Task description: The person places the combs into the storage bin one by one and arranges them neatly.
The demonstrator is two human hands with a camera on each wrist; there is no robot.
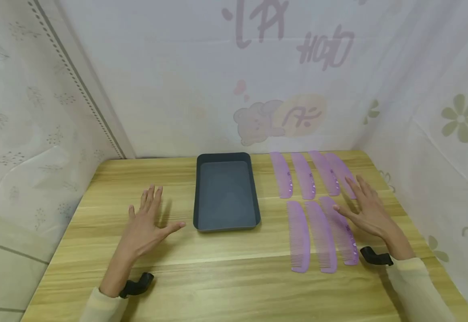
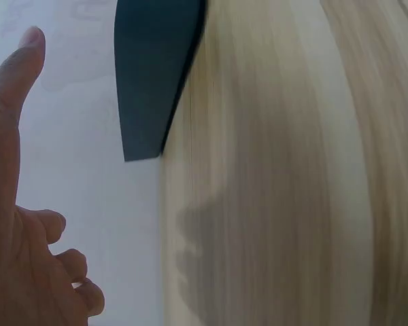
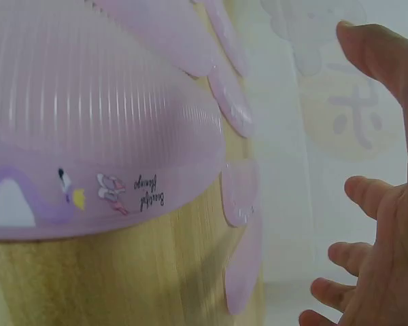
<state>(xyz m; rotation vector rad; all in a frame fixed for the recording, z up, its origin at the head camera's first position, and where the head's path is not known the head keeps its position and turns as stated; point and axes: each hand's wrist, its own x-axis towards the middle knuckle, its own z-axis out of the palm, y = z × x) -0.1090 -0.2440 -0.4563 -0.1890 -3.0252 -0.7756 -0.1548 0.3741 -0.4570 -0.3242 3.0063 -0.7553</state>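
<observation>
My left hand [image 1: 141,230] hovers over the table left of a dark grey tray [image 1: 197,197], fingers spread and nothing held. In the left wrist view, the tray's side wall [image 2: 153,81] stands beyond the thumb. Over at the right, my right hand [image 1: 368,212] is spread beside the purple combs, its thumb tip overlapping the nearest comb [image 1: 340,232] in the head view. Several combs lie in two rows right of the tray, among them a far-row comb [image 1: 282,174] and a near-row comb [image 1: 304,237]. In the right wrist view a comb [image 3: 109,183] shows printed lettering and a flamingo.
The wooden table [image 1: 218,286] runs back to a pale printed curtain [image 1: 169,89] with a bear drawing. More curtain [image 1: 455,179] hangs along the right side. Black bands [image 1: 137,285] sit on both wrists.
</observation>
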